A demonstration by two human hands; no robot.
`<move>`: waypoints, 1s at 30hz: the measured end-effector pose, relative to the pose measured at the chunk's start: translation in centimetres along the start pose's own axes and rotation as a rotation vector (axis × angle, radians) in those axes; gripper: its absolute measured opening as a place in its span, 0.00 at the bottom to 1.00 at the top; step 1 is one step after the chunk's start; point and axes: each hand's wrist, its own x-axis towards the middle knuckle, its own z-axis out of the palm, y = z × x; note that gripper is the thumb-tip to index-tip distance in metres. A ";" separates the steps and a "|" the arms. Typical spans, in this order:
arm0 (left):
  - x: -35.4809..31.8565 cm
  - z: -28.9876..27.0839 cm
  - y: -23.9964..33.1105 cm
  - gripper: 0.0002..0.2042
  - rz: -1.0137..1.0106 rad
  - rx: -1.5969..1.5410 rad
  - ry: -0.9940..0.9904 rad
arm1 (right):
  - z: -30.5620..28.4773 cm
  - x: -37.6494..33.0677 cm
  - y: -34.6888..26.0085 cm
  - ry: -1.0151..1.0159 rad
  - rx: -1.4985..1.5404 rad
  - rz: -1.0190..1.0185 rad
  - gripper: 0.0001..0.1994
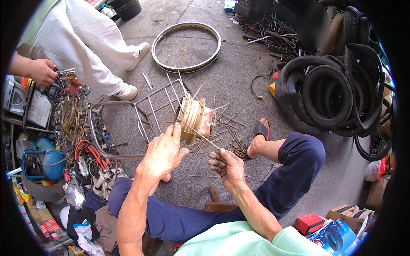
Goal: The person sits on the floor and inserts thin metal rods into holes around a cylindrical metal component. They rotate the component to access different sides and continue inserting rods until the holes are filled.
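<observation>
A gold-coloured wheel hub (191,117) stands on edge on the ground in front of me, with a few thin metal spokes sticking out of it. My right hand (227,166) is closed, pinching the outer end of a spoke (206,139) between thumb and fingers. That spoke runs up and left to the hub's near side. Against the hub's lower left edge lie the fingertips of my left hand (163,149), its fingers stretched out and the thumb apart. Loose spokes (230,132) are scattered on the ground beside the hub.
A bare wheel rim (155,51) lies beyond the hub, and a metal rack (147,109) lies left of it. Black tyres (294,96) are piled at right. Cables and tools (74,115) crowd the left. Another person in white trousers (72,47) stands far left, one hand (42,71) near the cables.
</observation>
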 end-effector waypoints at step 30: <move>0.4 0.0 -0.3 0.31 0.032 -0.059 0.071 | 3.8 5.2 -3.5 -0.499 -0.631 0.010 0.23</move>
